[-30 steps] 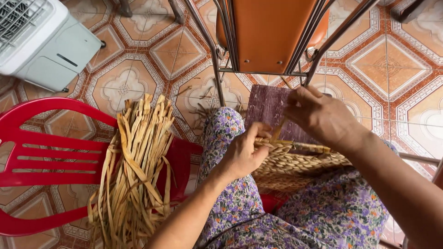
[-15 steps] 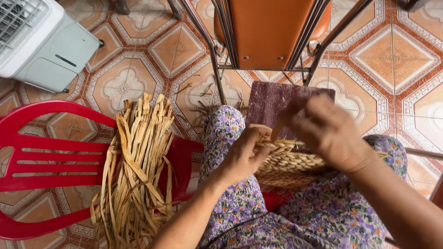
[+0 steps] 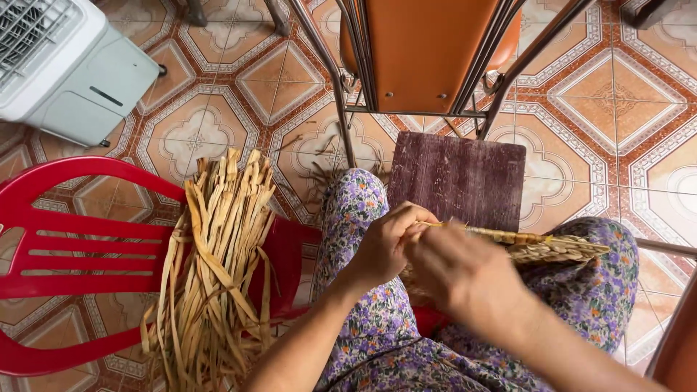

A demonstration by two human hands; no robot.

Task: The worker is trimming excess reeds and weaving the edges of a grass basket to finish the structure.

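Soft, even daylight fills the view, bright without glare, and shadows on the tiled floor (image 3: 581,94) are faint. The right hand (image 3: 465,279) is smeared by motion blur, while the dried reed strips (image 3: 218,268) stay sharp.

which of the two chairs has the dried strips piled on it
The red plastic chair on the left: the bundle of dried strips lies across its seat. The orange chair straight ahead, with thin metal legs, carries none.
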